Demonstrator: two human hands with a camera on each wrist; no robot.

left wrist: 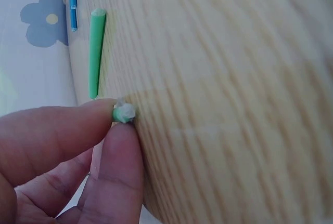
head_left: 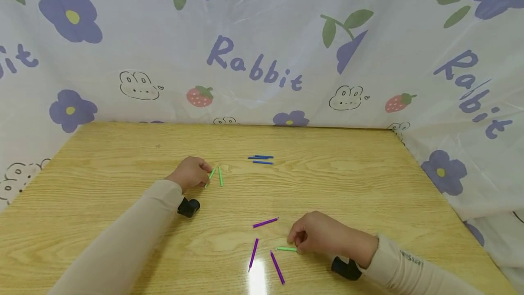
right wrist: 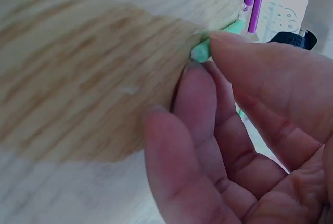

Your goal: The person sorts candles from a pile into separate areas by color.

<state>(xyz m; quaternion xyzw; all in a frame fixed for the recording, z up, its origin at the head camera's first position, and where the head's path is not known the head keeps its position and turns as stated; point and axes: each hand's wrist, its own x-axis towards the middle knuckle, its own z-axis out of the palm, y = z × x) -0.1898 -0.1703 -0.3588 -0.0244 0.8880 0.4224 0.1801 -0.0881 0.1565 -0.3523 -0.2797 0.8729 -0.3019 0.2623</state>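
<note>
My left hand (head_left: 190,173) pinches a thin green candle (left wrist: 124,113) between thumb and index finger, at the left of the table. A second green candle (head_left: 221,176) lies just right of it, apart from the fingers. Nearer the front, my right hand (head_left: 321,235) pinches another green candle (head_left: 286,249) by its right end, low over the wood. In the right wrist view this candle's near end (right wrist: 200,52) shows between thumb and a fingertip. Three purple candles lie left of that hand: one upper (head_left: 265,222), one left (head_left: 253,255), one lower (head_left: 277,267).
Three blue candles (head_left: 263,162) lie close together toward the back of the wooden table (head_left: 348,172). A printed white cloth (head_left: 254,22) hangs behind and at the sides. Black wrist devices (head_left: 188,207) sit by both sleeves.
</note>
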